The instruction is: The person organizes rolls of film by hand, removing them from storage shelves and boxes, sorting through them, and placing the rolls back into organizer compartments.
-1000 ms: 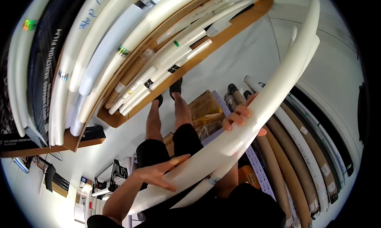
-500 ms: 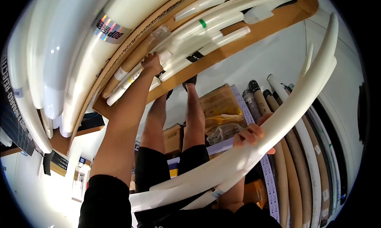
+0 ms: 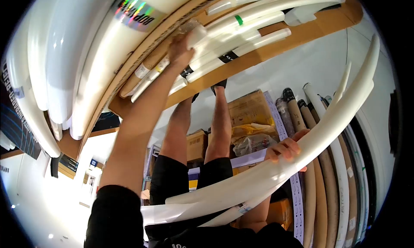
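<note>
My left hand point(image 3: 181, 48) reaches into a long cardboard box point(image 3: 297, 41), fingers closed round a white roll point(image 3: 197, 35) near its end. Several more white rolls lie beside it, among them one with a green band point(image 3: 238, 20) and one with a black label point(image 3: 228, 56). My right hand point(image 3: 284, 149) grips a bundle of long white rolls point(image 3: 241, 183), held slanting across my body. The bundle's far ends stick out to the upper right, and a small label point(image 3: 243, 208) shows on a lower roll. Part of the right hand is hidden behind the bundle.
Large wrapped rolls point(image 3: 64, 62) stand at the left, one with a shiny silver label point(image 3: 137, 11). At the right, several brown and white tubes point(image 3: 330, 187) stand beside a pale perforated shelf post point(image 3: 297, 205). Cardboard boxes point(image 3: 252, 107) and plastic bags point(image 3: 254, 144) sit near my legs.
My left hand has moved up along the box, and the end of a white roll now shows beyond its fingers. The right hand keeps its hold; the whole view has shifted slightly.
</note>
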Motion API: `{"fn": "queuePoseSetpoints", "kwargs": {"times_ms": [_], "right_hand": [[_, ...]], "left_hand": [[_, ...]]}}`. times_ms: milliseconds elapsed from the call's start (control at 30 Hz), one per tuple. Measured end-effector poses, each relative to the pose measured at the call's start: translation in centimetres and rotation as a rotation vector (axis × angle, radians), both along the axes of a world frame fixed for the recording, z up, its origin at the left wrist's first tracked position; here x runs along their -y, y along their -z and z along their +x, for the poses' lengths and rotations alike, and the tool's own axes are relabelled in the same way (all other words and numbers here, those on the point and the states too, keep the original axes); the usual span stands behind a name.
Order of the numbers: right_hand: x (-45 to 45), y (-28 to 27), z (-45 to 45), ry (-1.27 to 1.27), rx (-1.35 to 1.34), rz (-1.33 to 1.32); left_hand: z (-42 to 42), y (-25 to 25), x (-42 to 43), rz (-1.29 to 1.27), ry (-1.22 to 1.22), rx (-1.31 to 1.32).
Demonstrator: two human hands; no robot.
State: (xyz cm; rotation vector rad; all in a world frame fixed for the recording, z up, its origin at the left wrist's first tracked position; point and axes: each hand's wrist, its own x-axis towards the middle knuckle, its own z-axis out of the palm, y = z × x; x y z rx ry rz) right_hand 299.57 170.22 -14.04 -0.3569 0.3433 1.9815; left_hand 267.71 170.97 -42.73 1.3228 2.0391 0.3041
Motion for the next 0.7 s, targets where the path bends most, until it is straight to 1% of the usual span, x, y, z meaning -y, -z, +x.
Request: {"fn": "queuePoseSetpoints", "kwargs": {"times_ms": [33, 67, 167, 200, 267, 333, 400, 467, 500, 533, 600, 633, 700], "right_hand": [[0.1, 0.0, 0.0, 0.003, 0.009, 0.028], [0.0, 0.0, -0.2, -0.006, -0.003, 0.051], [-0.4, -0.1, -0.8, -0.023, -0.017, 0.084], [-0.3, -0.3, -0.9, -0.025, -0.011, 0.076], [-0.2, -0.3, -0.9, -0.036, -0.019, 0.075], [-0.5, -0.1, -1.0, -0.055, -0.044, 0.092], [-0.3, 0.0, -1.1, -0.056, -0.039, 0.076], [-0.2, 0.2, -1.4, -0.057, -0.038, 0.063], [-0.1, 0.3, -1.5, -0.056, -0.036, 0.061], [0.0, 0.4, -1.5, -0.055, -0.034, 0.059], [0.3, 0.7, -1.5, -0.057, -0.028, 0.053], [0.4, 0.9, -1.4, -0.057, -0.025, 0.054], [0.7, 1.2, -1.5, -0.066, -0.041, 0.043]], "left_hand": [[1.8, 0.0, 0.2, 0.032, 0.047, -0.092], [3.2, -0.6, -0.1, -0.027, 0.069, -0.147], [5.1, -1.4, 1.5, -0.102, -0.024, -0.177], [4.9, -1.3, 2.4, -0.107, -0.028, -0.179], [3.9, -1.2, 4.7, -0.318, -0.119, -0.382], [1.3, -0.2, 8.0, -0.459, -0.108, -0.382], [-1.3, -0.4, 10.2, -0.541, -0.095, -0.407], [-4.2, 2.6, 13.9, -0.681, -0.047, -0.308], [-5.3, 2.8, 14.8, -0.759, -0.018, -0.273], [-6.2, 2.9, 15.9, -0.760, -0.035, -0.284], [-7.7, 1.3, 16.6, -0.534, 0.040, -0.322], [-8.2, 0.7, 16.0, -0.529, 0.041, -0.318], [-9.0, -0.5, 14.5, -0.730, -0.042, -0.048]]}}
